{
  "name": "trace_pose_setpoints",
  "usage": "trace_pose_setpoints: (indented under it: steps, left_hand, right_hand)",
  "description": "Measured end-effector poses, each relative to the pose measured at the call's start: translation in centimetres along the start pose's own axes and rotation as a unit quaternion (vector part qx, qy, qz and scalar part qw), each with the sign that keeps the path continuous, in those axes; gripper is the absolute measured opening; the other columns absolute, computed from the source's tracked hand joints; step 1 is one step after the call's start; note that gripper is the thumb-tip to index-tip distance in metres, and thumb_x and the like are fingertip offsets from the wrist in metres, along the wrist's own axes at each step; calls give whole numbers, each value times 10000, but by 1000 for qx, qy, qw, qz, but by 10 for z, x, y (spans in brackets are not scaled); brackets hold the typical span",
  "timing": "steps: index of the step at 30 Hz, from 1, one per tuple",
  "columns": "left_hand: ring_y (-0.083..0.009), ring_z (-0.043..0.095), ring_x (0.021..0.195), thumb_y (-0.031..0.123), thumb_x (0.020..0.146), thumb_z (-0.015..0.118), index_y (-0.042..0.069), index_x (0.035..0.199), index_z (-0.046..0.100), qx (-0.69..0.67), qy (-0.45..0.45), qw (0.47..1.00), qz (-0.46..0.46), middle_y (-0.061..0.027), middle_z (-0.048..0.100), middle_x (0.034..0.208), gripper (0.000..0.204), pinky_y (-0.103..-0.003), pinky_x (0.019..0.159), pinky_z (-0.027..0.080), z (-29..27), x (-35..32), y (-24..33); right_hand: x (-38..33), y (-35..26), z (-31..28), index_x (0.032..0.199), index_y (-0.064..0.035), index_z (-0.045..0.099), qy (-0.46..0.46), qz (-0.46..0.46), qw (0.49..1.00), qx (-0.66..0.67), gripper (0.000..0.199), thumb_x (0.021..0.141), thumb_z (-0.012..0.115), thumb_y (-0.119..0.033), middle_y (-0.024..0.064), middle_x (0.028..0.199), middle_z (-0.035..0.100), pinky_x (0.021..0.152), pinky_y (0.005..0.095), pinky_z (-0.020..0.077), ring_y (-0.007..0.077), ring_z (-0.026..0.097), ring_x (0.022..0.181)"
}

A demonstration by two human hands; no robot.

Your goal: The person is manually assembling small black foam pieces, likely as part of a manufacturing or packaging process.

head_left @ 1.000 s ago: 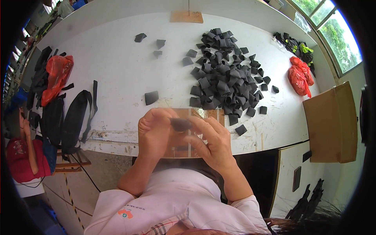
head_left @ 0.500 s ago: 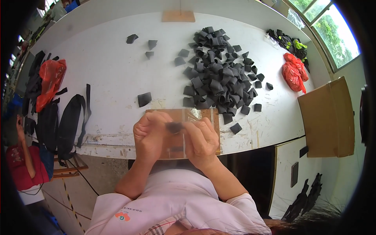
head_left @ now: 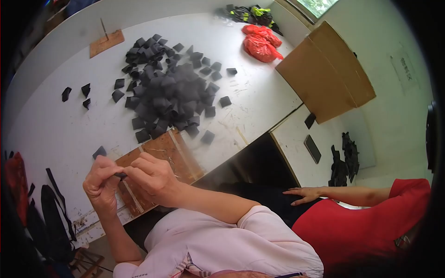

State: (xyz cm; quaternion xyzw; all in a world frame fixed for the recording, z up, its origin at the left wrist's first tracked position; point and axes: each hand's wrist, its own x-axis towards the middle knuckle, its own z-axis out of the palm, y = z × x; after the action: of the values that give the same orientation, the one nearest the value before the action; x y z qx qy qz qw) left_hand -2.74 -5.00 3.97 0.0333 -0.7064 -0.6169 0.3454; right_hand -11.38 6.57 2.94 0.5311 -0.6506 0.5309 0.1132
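Between my two hands is a small black fabric piece [head_left: 121,175], mostly covered by my fingers. My left hand [head_left: 100,184] pinches one side of it, and my right hand [head_left: 153,180] pinches the other, with the fingertips nearly meeting. Both hands are above the near edge of a brown wooden board [head_left: 164,155] on the white table. Just beyond the board lies a heap of black folded fabric pieces [head_left: 169,90]. One loose black piece [head_left: 99,152] rests on the table close beyond my left hand.
Red plastic bags [head_left: 262,44] and a cardboard box [head_left: 327,72] stand at the right. A phone-like dark slab [head_left: 312,149] lies on a side surface. Close on my right is a person in a red top [head_left: 357,227]. Black straps [head_left: 53,213] lie at left.
The view has swung to the right, bringing in a person in red. My hands still pinch the fabric piece and now appear further left, closer together.
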Motion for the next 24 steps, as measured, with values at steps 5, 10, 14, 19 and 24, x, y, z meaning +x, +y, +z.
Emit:
trace_pose_setpoints:
  steps: [5,10,14,19,24]
  left_hand:
    - [-137,541,761,-69,736,549,-21,890,595,-16,-31,994,-99,-68,584,842,168,-241,706,438,6,0,0]
    - [-78,531,664,8,796,595,-16,875,576,7,48,989,-139,-48,583,746,84,-190,617,438,-2,-24,-5]
    - [-54,518,599,96,847,560,-8,824,547,74,5,976,-207,-31,569,690,107,-184,521,425,0,-24,-5]
    - [-84,525,527,117,818,555,1,788,562,-20,59,964,-259,-42,567,602,120,-235,483,421,-1,-34,-23]
    - [-51,497,640,61,845,544,-5,897,520,-13,135,982,-132,-32,549,756,88,-178,569,417,18,-37,-11]
  right_hand:
    - [-1,7,-12,845,-13,570,-28,13,999,-8,167,690,629,-35,79,711,528,489,315,413,233,508,598]
    - [6,-9,-9,844,-23,591,-66,59,996,-22,128,721,627,-26,86,723,554,499,310,421,226,526,608]
    - [2,-4,-6,803,4,585,-42,33,998,-41,97,710,607,23,98,668,539,477,301,398,232,502,562]
    - [4,-1,-7,759,16,579,-32,27,998,-36,65,705,614,27,99,638,525,450,288,364,211,480,529]
    - [12,-21,-20,704,29,587,42,265,938,217,91,779,553,-9,61,591,526,466,227,347,119,465,510]
